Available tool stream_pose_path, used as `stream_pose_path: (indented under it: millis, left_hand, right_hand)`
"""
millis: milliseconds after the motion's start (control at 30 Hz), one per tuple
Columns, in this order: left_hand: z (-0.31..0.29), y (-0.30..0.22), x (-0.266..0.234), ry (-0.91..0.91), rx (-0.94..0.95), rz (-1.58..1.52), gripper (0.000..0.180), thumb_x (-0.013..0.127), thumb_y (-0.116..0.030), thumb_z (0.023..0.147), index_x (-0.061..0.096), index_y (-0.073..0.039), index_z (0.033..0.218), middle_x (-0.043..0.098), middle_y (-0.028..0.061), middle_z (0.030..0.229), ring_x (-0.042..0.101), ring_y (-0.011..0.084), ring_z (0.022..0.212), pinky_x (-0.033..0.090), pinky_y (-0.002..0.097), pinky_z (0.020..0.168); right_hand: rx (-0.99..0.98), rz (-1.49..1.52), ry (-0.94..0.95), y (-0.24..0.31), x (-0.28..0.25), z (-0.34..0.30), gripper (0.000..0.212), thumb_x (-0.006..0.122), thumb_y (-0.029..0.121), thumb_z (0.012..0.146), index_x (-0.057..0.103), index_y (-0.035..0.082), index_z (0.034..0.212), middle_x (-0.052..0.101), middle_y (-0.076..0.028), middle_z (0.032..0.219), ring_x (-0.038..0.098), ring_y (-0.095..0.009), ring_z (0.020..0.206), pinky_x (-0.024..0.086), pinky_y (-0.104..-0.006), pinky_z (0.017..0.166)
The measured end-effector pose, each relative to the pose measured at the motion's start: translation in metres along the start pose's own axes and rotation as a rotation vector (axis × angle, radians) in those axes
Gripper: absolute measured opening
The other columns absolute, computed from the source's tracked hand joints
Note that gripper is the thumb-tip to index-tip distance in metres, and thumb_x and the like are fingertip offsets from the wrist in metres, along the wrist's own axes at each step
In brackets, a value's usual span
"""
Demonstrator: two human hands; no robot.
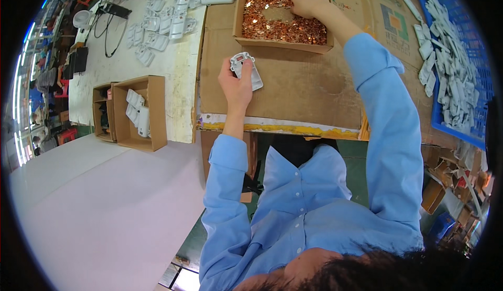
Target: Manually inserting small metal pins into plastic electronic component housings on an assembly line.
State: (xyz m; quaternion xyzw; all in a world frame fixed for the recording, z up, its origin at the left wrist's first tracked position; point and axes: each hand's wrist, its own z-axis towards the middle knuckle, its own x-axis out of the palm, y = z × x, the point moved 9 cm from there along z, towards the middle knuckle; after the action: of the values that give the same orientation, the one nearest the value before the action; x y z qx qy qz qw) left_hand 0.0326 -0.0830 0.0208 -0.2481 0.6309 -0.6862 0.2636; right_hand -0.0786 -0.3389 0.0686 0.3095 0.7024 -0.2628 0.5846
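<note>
My left hand (237, 83) grips a white plastic housing (255, 79), holding it just above the cardboard-covered bench (293, 84). A rectangular opening shows at the housing's upper end. Farther off, my right hand (309, 1) reaches into a shallow cardboard box (285, 44) of many small copper-coloured metal pieces (262, 26). Its fingers are bent down and closed at the pieces; whatever they pinch is hidden. A bare patch of the box's bottom shows beside that hand.
Many white plastic parts (160, 21) lie on the left table. Similar narrow parts fill a blue basket (479, 76) at right. A small cardboard box (157, 112) at left holds several white housings. A black device with a cord (116, 10) lies at far left.
</note>
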Motion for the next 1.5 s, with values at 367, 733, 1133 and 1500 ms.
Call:
stream_pose_path:
  millis: [367,733,1133,1500]
  left_hand:
    - [0.001,-0.001,-0.001,-0.002,0.017,0.033,0.014,0.068,-0.013,0.09,0.062,-0.001,0.096,0.065,0.0022,0.088,0.057,0.0072,0.076,0.047,0.0237,0.067]
    - [0.002,-0.007,-0.005,-0.003,0.084,0.09,0.015,0.068,-0.013,0.088,0.062,0.001,0.091,0.066,0.0043,0.081,0.058,0.0087,0.072,0.048,0.0269,0.065]
    - [0.006,-0.006,0.0,0.045,0.104,0.101,0.017,0.071,-0.011,0.086,0.069,0.002,0.096,0.069,0.0037,0.085,0.061,0.0087,0.073,0.05,0.026,0.064]
    - [-0.086,0.001,0.072,0.223,-0.44,-0.519,0.018,0.061,-0.024,0.096,0.057,-0.008,0.104,0.062,0.0033,0.083,0.065,0.017,0.074,0.057,0.0353,0.063]
  right_hand:
    - [0.112,0.141,0.001,0.0,-0.011,-0.007,0.023,0.066,0.024,0.077,0.069,0.004,0.089,0.071,-0.016,0.09,0.07,-0.033,0.089,0.057,-0.0453,0.079]
    - [-0.181,0.926,-0.148,-0.031,-0.038,-0.125,0.012,0.062,0.012,0.079,0.059,0.001,0.076,0.059,-0.001,0.067,0.054,-0.009,0.063,0.044,-0.0289,0.057]
    - [0.271,1.674,-0.401,-0.117,0.109,-0.291,0.003,0.063,0.003,0.086,0.062,0.001,0.088,0.062,-0.001,0.074,0.06,-0.008,0.065,0.048,-0.0232,0.06]
    - [0.283,1.677,-0.529,-0.117,0.107,-0.295,0.002,0.062,0.001,0.084,0.06,0.0,0.083,0.062,0.0,0.073,0.059,-0.007,0.065,0.048,-0.0229,0.06]
